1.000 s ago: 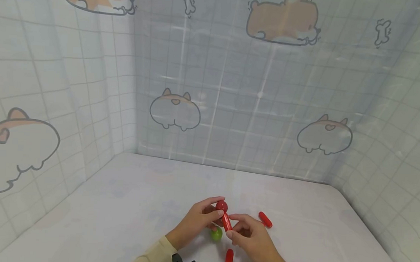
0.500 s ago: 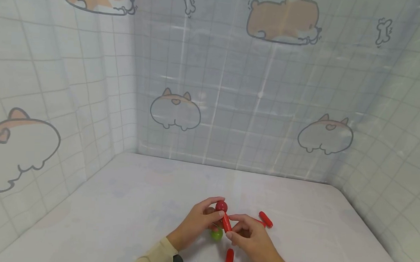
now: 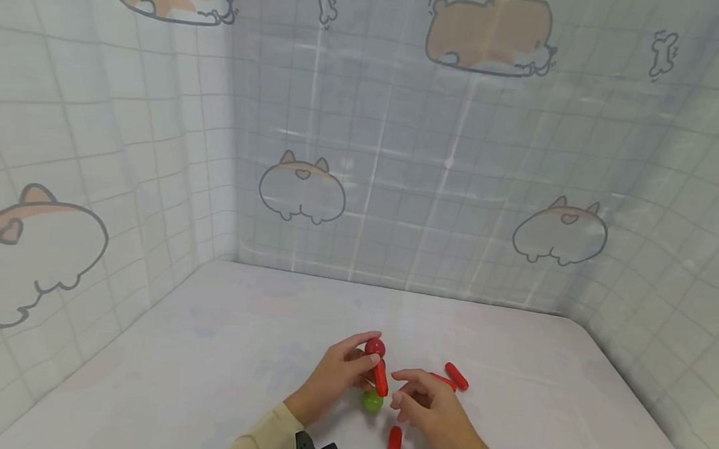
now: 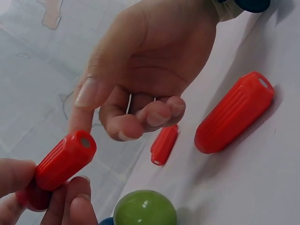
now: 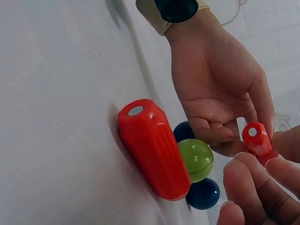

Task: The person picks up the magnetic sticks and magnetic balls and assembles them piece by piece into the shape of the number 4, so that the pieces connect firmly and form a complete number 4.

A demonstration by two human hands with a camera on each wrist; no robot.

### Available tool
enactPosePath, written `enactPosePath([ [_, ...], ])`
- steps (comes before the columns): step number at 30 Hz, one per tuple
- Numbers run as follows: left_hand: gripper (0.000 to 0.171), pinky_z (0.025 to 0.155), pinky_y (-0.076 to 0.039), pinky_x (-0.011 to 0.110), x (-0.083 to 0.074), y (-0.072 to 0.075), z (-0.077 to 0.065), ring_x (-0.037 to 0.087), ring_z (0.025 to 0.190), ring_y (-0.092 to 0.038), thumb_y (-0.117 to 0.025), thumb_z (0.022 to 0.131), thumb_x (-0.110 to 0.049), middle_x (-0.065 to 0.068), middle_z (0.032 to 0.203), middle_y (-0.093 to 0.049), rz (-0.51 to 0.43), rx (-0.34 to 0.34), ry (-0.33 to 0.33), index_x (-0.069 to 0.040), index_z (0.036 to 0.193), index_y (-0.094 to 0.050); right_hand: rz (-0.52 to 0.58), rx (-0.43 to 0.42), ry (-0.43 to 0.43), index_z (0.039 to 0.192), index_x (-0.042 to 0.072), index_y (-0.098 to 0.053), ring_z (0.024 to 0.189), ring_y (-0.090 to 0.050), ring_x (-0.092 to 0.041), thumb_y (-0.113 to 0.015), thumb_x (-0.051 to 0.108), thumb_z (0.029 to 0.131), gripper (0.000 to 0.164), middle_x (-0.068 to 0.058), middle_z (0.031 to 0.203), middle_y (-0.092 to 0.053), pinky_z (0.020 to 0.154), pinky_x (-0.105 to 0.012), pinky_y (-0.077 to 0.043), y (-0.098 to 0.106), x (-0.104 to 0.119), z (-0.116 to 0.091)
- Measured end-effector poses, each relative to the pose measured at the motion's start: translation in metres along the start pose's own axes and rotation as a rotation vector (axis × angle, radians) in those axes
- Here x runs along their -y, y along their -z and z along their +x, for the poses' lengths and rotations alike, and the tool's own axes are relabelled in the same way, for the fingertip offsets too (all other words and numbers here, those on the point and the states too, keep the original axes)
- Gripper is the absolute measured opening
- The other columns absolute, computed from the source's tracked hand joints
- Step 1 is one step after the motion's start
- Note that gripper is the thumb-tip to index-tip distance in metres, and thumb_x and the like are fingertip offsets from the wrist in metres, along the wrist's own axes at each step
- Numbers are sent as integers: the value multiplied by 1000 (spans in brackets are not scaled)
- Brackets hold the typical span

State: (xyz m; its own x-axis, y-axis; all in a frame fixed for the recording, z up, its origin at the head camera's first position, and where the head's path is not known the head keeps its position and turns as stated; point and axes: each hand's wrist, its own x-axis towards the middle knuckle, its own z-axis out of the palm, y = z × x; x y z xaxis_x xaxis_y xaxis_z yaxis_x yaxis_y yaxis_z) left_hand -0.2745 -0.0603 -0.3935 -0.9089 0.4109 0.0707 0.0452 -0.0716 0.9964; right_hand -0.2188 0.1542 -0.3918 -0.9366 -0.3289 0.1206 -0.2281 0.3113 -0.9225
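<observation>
My left hand (image 3: pixel 331 377) pinches a red ball (image 3: pixel 375 348) and a red ribbed rod (image 3: pixel 381 379) that meet end to end. A pale round disc shows in the rod's free end in both wrist views. My right hand (image 3: pixel 432 405) is just to the right of the rod, fingers loosely bent and holding nothing. In the left wrist view its index fingertip overlaps the rod's near side. Beneath the left hand a glossy green ball (image 3: pixel 372 401) lies on the table. Dark blue balls (image 5: pixel 203 193) sit on either side of it in the right wrist view.
One more red rod (image 3: pixel 394 447) lies near the front edge between the forearms. Two others, a red rod (image 3: pixel 456 376) and a partly covered red rod (image 3: pixel 445 381), lie beyond the right hand. A patterned curtain (image 3: pixel 399 152) surrounds the white tabletop (image 3: pixel 258 327).
The right thumb and fingers have come off the rod's lower end and moved slightly away. The left hand has shifted a little up and left, carrying the ball and rod.
</observation>
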Motion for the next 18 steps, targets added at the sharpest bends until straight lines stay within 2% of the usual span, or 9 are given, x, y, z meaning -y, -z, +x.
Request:
enactPosePath([
  [7,51,75,-56,37,0,6,-2,26,83,-66,-62,96,-27,16,109,-63,23,-26,9,-14,143,-49,-19,16,-53,125,3,-59,73,-65,-22,-62,24,95,37,-4,90,-67,67,-30,-55,1,2,0],
  [13,51,73,-56,38,1,13,-6,26,83,-67,-63,95,-28,14,105,-63,63,-46,42,-18,143,-48,-169,28,-108,122,7,-63,76,-63,-19,-68,30,91,38,1,89,-66,69,-27,-54,-1,4,5],
  [18,50,69,-56,36,-1,19,-12,26,80,-67,-65,94,-28,12,96,-63,138,-45,52,-18,141,-50,-243,76,-126,122,11,-63,83,-62,-18,-72,31,87,41,4,92,-65,74,-33,-55,-3,5,11],
])
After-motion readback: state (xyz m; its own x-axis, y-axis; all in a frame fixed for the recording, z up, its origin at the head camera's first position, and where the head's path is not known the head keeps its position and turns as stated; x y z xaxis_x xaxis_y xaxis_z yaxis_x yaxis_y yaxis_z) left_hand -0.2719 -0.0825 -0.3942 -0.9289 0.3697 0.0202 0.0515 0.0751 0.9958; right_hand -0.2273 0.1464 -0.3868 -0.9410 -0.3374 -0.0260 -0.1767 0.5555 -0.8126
